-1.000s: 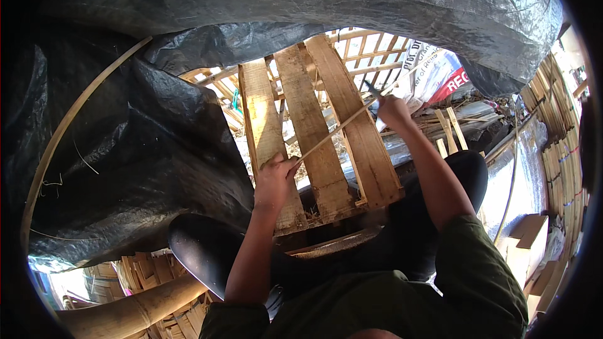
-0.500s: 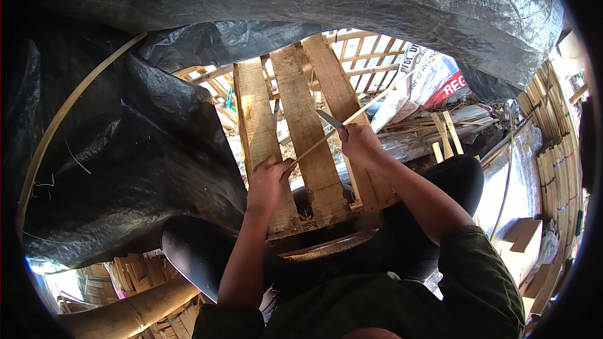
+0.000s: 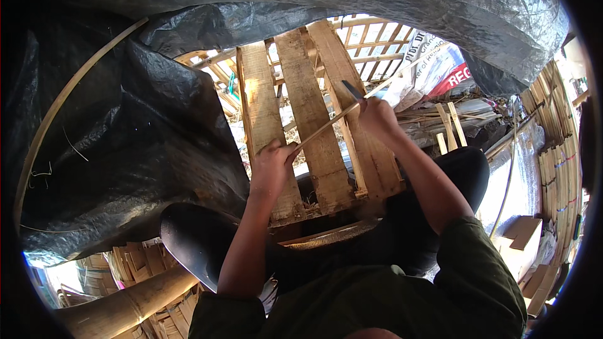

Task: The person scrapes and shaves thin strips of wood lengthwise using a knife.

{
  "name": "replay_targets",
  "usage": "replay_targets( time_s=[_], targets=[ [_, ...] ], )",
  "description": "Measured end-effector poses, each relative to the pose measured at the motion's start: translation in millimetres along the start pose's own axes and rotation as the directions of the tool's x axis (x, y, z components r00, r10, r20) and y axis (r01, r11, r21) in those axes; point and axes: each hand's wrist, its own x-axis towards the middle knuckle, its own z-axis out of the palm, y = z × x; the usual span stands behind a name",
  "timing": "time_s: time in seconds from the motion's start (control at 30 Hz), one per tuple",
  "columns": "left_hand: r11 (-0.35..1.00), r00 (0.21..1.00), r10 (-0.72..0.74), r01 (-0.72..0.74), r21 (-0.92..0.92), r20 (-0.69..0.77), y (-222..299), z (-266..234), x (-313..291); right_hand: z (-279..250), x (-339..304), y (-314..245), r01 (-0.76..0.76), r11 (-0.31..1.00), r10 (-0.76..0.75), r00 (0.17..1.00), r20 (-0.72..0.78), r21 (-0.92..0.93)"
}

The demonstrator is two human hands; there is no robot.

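Observation:
My left hand [image 3: 271, 166] is closed round the near end of a thin bamboo strip [image 3: 328, 124], which slants up to the right across the wooden slats [image 3: 308, 113]. In my right hand [image 3: 378, 118] is a knife [image 3: 353, 90], its dark blade pointing up and left against the strip. The fingers of that hand are wrapped round the handle, most of which they hide. Beyond the knife the strip runs on toward a printed sack. Both hands are above the slats, the right one farther out.
Black plastic sheeting [image 3: 125, 132] hangs at the left and across the top, with a curved bamboo strip [image 3: 69, 91] along it. The white and red printed sack [image 3: 433, 69] lies at the far right. Bundled bamboo strips [image 3: 559, 163] stand at the right edge, near a cardboard box [image 3: 524, 235].
My right hand with the knife has slid outward along the strip, up and to the right. My left hand keeps its grip with only a slight shift.

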Motion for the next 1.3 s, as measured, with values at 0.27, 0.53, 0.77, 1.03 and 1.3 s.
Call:
replay_targets(
  time_s=[0.27,0.53,0.77,1.03,1.3],
  targets=[
    [0.999,0.999,0.036,-0.036,0.027,-0.025,-3,3,0,5,1,-9,-0.061,0.969,0.086,0.991,-0.099,0.240],
    [0.994,0.994,0.092,-0.089,0.063,-0.054,-3,3,-1,-20,-24,-57,-0.144,0.856,0.149,0.988,0.030,0.497],
    [0.996,0.997,0.071,-0.069,0.064,-0.029,3,-3,-1,-18,-19,4,-0.156,0.741,0.249,0.967,-0.050,0.653],
    [0.997,0.996,0.073,-0.073,0.003,-0.045,-2,1,-1,-29,-19,9,0.030,0.759,0.177,0.952,-0.250,0.651],
    [0.998,0.998,0.056,-0.056,0.031,-0.006,-1,-2,2,-47,-14,-10,-0.337,-0.011,0.086,0.938,0.337,0.941]
  ],
)
